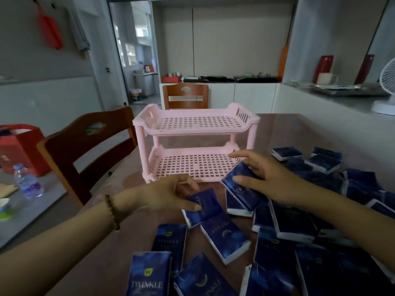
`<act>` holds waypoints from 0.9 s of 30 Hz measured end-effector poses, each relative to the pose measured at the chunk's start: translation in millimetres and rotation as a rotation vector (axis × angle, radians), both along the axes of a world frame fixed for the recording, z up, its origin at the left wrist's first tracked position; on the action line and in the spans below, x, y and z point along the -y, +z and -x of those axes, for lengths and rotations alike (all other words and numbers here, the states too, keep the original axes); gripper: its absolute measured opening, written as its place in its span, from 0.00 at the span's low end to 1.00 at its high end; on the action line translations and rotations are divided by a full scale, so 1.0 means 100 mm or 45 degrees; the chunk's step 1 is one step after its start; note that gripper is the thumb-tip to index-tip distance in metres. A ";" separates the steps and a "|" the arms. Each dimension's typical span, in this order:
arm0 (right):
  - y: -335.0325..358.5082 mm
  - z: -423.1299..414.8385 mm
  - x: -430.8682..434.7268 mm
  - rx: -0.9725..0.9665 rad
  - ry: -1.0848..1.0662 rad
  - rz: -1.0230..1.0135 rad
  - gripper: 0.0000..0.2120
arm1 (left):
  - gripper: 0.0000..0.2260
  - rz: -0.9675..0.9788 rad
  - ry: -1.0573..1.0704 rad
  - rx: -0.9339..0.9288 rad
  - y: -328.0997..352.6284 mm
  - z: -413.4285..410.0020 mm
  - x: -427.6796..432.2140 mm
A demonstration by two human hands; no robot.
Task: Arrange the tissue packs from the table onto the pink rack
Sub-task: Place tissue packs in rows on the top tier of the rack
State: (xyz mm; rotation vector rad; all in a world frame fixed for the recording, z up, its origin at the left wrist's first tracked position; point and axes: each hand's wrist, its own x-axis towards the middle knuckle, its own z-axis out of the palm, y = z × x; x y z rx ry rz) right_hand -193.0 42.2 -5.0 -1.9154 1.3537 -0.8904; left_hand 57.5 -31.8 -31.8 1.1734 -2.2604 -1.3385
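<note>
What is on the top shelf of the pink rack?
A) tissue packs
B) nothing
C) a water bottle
B: the top shelf of the pink rack shows only its bare grid of holes, with none of the tissue packs on it.

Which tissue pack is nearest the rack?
The tilted pack in the right hand, at the lower shelf's front right corner; the pack in the left hand is farther back.

The pink two-tier plastic rack (195, 124) stands on the brown glossy table (299, 129), with a far wooden chair (185, 95) behind it and a near wooden chair (85, 150) to its left. Before the rack and to its right lie scattered dark blue plastic-wrapped tissue packs (224, 238), and a clear plastic water bottle (27, 182) stands on the grey surface (42, 210) far left.
</note>
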 end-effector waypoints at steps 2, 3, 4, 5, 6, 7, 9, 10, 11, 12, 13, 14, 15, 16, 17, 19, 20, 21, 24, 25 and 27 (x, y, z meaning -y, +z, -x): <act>0.02 -0.12 0.06 0.192 0.006 -0.057 0.20 | 0.18 -0.043 0.037 -0.045 0.08 -0.08 -0.02; 0.04 -0.18 0.07 0.266 0.004 -0.061 0.19 | 0.19 -0.039 0.066 -0.073 0.14 -0.13 -0.04; 0.05 -0.23 0.09 0.315 0.008 -0.055 0.17 | 0.19 -0.013 0.083 -0.087 0.19 -0.18 -0.07; 0.07 -0.28 0.10 0.340 0.018 -0.038 0.16 | 0.19 0.046 0.079 -0.085 0.24 -0.24 -0.09; 0.08 -0.33 0.11 0.350 0.029 -0.014 0.15 | 0.20 0.135 0.064 -0.066 0.29 -0.29 -0.11; 0.08 -0.38 0.12 0.355 0.039 0.010 0.14 | 0.21 0.235 0.041 -0.036 0.34 -0.33 -0.13; 0.06 -0.48 0.14 0.351 0.056 0.048 0.13 | 0.25 0.405 -0.003 0.043 0.41 -0.41 -0.16; 0.05 -0.53 0.15 0.325 0.063 0.073 0.13 | 0.26 0.447 -0.007 0.069 0.42 -0.44 -0.16; 0.02 -0.58 0.16 0.285 0.070 0.101 0.13 | 0.27 0.465 -0.013 0.077 0.42 -0.45 -0.17; -0.02 -0.61 0.18 0.244 0.075 0.123 0.13 | 0.26 0.459 -0.022 0.073 0.41 -0.46 -0.17; -0.06 -0.64 0.20 0.203 0.085 0.128 0.13 | 0.25 0.425 -0.027 0.062 0.38 -0.47 -0.19; -0.10 -0.66 0.21 0.168 0.102 0.116 0.13 | 0.22 0.385 -0.021 0.043 0.34 -0.47 -0.19; -0.15 -0.69 0.21 0.138 0.123 0.096 0.13 | 0.20 0.371 -0.013 0.035 0.28 -0.49 -0.20; -0.20 -0.71 0.22 0.113 0.137 0.082 0.13 | 0.17 0.398 -0.009 0.057 0.22 -0.50 -0.20; -0.23 -0.72 0.22 0.094 0.142 0.081 0.13 | 0.15 0.463 -0.020 0.119 0.18 -0.52 -0.20; -0.25 -0.74 0.23 0.068 0.149 0.087 0.14 | 0.16 0.606 -0.048 0.243 0.14 -0.56 -0.22; -0.25 -0.76 0.23 0.050 0.162 0.079 0.15 | 0.18 0.636 -0.050 0.258 0.13 -0.57 -0.23; -0.23 -0.78 0.23 0.030 0.179 0.071 0.15 | 0.19 0.640 -0.052 0.251 0.13 -0.59 -0.23; -0.19 -0.85 0.23 -0.042 0.180 0.139 0.13 | 0.17 0.643 -0.089 0.221 0.12 -0.58 -0.23; -0.17 -0.88 0.23 -0.070 0.165 0.181 0.12 | 0.16 0.654 -0.102 0.210 0.13 -0.58 -0.22; -0.05 -0.91 0.21 -0.085 0.156 0.252 0.09 | 0.12 0.682 -0.097 0.136 0.24 -0.59 -0.20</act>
